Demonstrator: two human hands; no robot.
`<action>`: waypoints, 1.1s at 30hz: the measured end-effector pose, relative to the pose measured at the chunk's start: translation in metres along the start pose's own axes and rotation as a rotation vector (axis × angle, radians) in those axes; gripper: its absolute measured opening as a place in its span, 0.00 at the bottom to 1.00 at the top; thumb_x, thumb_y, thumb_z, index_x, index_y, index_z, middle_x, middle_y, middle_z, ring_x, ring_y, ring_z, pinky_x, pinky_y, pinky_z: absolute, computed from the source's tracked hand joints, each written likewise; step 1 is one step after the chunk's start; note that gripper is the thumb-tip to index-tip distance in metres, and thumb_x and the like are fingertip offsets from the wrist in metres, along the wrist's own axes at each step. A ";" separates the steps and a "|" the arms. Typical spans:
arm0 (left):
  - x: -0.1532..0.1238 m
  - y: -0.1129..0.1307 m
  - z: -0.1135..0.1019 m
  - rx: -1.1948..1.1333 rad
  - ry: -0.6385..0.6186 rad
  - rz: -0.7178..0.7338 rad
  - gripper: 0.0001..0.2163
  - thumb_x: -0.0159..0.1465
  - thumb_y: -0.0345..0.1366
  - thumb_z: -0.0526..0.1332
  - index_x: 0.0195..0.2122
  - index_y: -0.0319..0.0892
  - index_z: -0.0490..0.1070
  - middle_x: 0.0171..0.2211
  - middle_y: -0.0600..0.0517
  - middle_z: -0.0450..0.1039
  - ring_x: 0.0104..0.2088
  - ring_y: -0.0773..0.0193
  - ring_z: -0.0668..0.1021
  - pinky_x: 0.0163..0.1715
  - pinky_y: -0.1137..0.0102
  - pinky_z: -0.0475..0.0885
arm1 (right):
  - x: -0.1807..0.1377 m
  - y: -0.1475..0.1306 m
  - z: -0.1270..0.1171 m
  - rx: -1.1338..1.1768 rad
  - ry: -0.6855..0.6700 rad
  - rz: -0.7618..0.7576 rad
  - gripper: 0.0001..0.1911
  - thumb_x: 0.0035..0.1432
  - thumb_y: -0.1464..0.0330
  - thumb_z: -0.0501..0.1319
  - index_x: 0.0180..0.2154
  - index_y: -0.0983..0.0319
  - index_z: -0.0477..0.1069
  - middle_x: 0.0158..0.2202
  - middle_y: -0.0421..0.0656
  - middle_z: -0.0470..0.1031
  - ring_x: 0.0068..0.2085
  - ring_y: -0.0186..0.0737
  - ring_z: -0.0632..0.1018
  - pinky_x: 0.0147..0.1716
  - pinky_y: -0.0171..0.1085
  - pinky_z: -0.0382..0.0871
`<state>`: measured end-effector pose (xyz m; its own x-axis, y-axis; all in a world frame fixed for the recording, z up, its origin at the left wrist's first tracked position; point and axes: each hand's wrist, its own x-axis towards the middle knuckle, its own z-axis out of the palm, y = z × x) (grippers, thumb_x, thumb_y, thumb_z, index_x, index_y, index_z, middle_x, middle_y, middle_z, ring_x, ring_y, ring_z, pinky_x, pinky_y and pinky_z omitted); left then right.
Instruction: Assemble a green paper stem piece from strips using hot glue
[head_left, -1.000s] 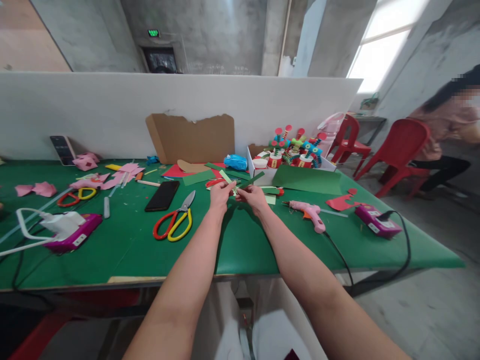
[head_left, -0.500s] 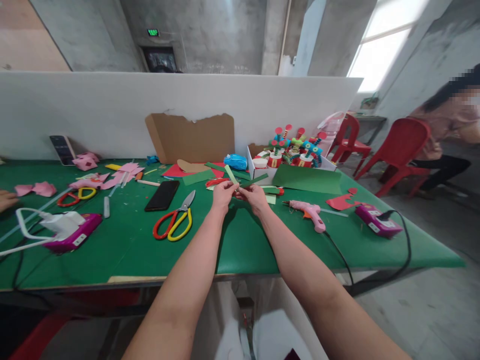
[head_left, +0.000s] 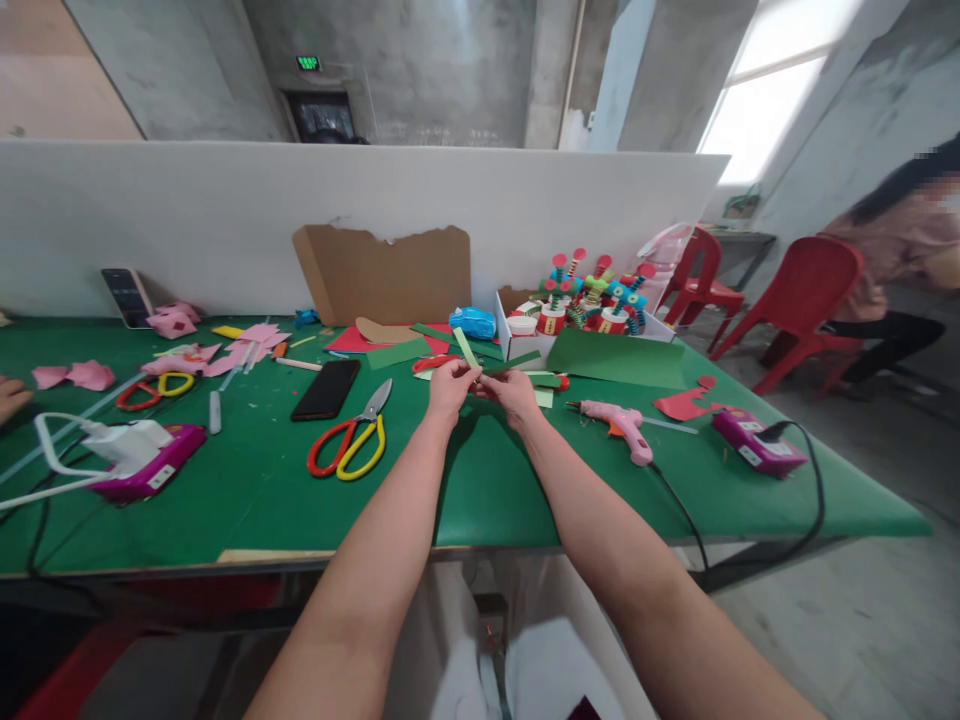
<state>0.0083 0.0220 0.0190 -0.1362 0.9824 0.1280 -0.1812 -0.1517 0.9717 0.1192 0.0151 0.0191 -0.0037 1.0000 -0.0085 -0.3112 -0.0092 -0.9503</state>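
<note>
The light green strip (head_left: pixel 466 347) and the dark green strip (head_left: pixel 514 361) are meeting just above the middle of the counter (head_left: pixel 480 490), a bit nearer its far edge. The left hand (head_left: pixel 450 385) is pinching the light green strip, which is pointing up and away. The right hand (head_left: pixel 516 392) is pinching the dark green strip, which is sticking out to the right. The two hands are touching at the fingertips.

The red and yellow scissors (head_left: pixel 346 445) are lying just to the left of the hands, and the black phone (head_left: pixel 325 389) is lying behind them. The pink glue gun (head_left: pixel 619 425) is lying to the right of the hands, with its cord going off the near edge. A big green sheet (head_left: pixel 615 358) is lying behind the glue gun. A white box (head_left: pixel 501 325) is sitting at the far edge, with bright toys (head_left: pixel 592 295) standing in it. A torn brown cardboard (head_left: pixel 382 272) is leaning at the far edge too. Another person's hand (head_left: pixel 11 395) is showing at the left edge.
</note>
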 end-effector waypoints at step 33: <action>0.004 -0.008 -0.002 0.003 -0.027 0.007 0.13 0.48 0.41 0.72 0.25 0.38 0.73 0.22 0.52 0.73 0.23 0.69 0.72 0.26 0.72 0.67 | 0.000 -0.005 0.003 0.179 0.057 0.093 0.13 0.47 0.77 0.73 0.22 0.64 0.69 0.18 0.40 0.76 0.21 0.31 0.77 0.29 0.31 0.79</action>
<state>0.0077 0.0266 0.0112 -0.1115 0.9838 0.1402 -0.1771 -0.1585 0.9713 0.1179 0.0154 0.0244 0.0121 0.9932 -0.1161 -0.4755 -0.0964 -0.8744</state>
